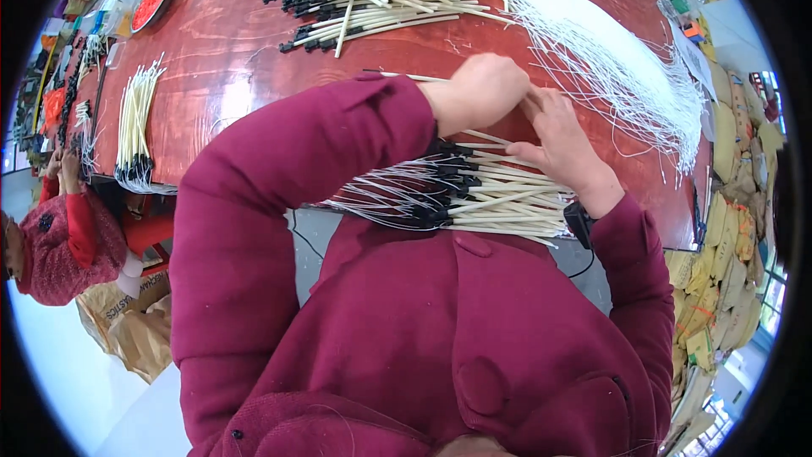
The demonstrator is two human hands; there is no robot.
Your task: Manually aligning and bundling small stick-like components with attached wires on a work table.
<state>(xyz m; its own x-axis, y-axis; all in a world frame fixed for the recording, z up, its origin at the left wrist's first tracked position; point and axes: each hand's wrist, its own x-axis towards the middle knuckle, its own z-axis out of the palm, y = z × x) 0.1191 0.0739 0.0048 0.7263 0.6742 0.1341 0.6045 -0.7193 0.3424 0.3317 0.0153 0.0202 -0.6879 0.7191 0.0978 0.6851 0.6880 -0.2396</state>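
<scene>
Over the red-brown wooden bench point(254, 42), both hands' fingers point(541, 106) pinch one thin cream stick point(406, 78); crowding risks tangling the loose white strings point(609, 68).

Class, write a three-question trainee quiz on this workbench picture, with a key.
1. True or false: the left hand and right hand meet above the red-brown wooden table.
2. What lies nearest the person's chest? A) cream sticks with black tips and thin white wires B) metal bolts C) blue cloth
3. Fill in: the loose bundle of thin white strings lies to the ____ of the hands.

Key: 1 true; 2 A; 3 right. Each hand's grip is closed on something too small to make out.
</scene>
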